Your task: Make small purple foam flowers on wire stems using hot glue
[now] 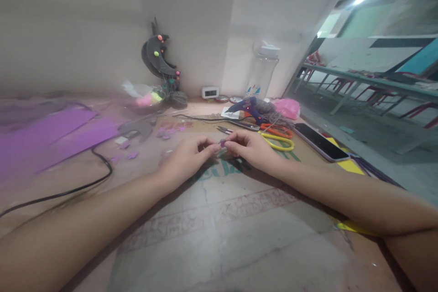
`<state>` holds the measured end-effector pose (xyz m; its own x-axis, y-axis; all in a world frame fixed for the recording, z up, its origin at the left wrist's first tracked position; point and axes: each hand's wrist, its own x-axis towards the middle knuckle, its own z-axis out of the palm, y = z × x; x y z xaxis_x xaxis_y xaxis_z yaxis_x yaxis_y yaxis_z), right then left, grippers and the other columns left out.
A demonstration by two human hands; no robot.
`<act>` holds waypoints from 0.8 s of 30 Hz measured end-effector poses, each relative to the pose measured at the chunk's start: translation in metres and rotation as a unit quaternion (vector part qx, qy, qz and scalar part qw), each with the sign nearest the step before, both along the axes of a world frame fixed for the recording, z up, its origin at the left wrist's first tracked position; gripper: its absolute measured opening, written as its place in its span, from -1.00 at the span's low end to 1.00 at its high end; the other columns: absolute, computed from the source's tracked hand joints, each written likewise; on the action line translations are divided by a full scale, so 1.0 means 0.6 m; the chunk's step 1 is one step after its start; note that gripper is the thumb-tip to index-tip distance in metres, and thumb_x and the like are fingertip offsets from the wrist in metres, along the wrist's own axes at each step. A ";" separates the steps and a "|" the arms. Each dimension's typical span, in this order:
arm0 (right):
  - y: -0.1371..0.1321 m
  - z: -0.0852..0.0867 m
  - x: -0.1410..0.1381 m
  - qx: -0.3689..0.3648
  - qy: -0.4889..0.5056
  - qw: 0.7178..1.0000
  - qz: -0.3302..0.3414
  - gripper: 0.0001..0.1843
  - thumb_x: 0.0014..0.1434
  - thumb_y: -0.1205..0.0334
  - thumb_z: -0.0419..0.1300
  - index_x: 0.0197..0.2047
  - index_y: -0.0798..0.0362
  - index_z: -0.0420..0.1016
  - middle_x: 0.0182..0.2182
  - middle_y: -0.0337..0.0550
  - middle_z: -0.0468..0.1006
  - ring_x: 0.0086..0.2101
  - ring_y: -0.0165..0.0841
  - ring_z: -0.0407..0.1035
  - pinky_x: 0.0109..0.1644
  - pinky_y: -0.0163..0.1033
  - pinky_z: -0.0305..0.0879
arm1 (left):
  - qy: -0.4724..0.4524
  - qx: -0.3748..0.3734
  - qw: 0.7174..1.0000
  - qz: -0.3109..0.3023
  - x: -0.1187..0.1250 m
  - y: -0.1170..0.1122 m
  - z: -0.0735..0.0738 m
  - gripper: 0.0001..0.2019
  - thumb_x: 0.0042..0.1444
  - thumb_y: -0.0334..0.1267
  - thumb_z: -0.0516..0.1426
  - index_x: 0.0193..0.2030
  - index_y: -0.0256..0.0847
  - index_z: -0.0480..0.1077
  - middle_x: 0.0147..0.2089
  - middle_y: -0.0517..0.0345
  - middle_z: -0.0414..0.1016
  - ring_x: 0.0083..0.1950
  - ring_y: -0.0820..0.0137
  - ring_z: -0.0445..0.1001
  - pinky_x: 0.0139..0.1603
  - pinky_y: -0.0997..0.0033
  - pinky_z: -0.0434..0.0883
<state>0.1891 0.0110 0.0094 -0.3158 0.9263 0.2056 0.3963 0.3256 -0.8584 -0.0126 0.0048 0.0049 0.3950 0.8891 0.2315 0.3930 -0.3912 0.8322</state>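
My left hand [190, 157] and my right hand [255, 149] meet above the middle of the table. Between their fingertips is a small purple piece [222, 143], pinched from both sides. Its exact shape is too small and partly hidden to make out. Just beyond my left hand lie several small purple cut-outs [167, 132]. Close behind my right hand are scissors with yellow handles [283, 143] and an orange-handled pair [278, 130]. A dark blue glue gun [252, 108] with a small red light lies further back.
Purple sheets [65, 139] and a black cable [106, 174] occupy the left side. Along the wall are a dark crescent-moon ornament [153, 57], a small digital clock [210, 92] and a clear bottle [263, 73]. Grey yarn [272, 112] and a phone [321, 142] lie on the right.
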 end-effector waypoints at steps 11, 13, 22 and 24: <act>0.000 -0.002 -0.002 -0.021 0.040 0.999 0.028 -0.77 0.14 0.09 0.24 -0.32 0.11 0.48 -0.52 -0.25 0.50 -0.51 -0.46 0.36 -0.38 -0.32 0.30 | 0.063 0.023 0.998 -0.011 0.004 -0.013 0.008 -0.67 0.30 -0.07 -0.01 -0.34 -0.17 0.46 -0.43 0.23 0.50 -0.42 0.40 0.39 -0.33 0.43 0.28; 0.000 -0.003 -0.002 -0.019 0.040 0.998 0.036 -0.77 0.15 0.10 0.24 -0.32 0.12 0.49 -0.54 -0.26 0.48 -0.51 -0.46 0.34 -0.39 -0.32 0.29 | 0.074 0.034 0.997 -0.013 0.004 -0.012 0.009 -0.68 0.31 -0.09 -0.01 -0.34 -0.18 0.46 -0.42 0.23 0.51 -0.41 0.40 0.40 -0.32 0.44 0.29; 0.000 -0.001 -0.003 -0.042 0.043 0.997 0.047 -0.77 0.15 0.10 0.26 -0.30 0.11 0.46 -0.53 -0.27 0.47 -0.51 -0.47 0.34 -0.40 -0.33 0.27 | 0.083 0.065 0.994 -0.011 0.004 -0.012 0.008 -0.68 0.32 -0.13 -0.03 -0.35 -0.18 0.44 -0.41 0.24 0.51 -0.38 0.41 0.41 -0.30 0.44 0.29; 0.000 0.001 -0.005 -0.058 0.055 0.996 0.050 -0.77 0.14 0.10 0.27 -0.26 0.10 0.45 -0.52 -0.27 0.48 -0.50 -0.47 0.36 -0.38 -0.32 0.30 | 0.084 0.071 0.994 -0.011 0.004 -0.012 0.008 -0.69 0.32 -0.14 -0.02 -0.38 -0.18 0.41 -0.42 0.25 0.50 -0.38 0.42 0.41 -0.30 0.45 0.28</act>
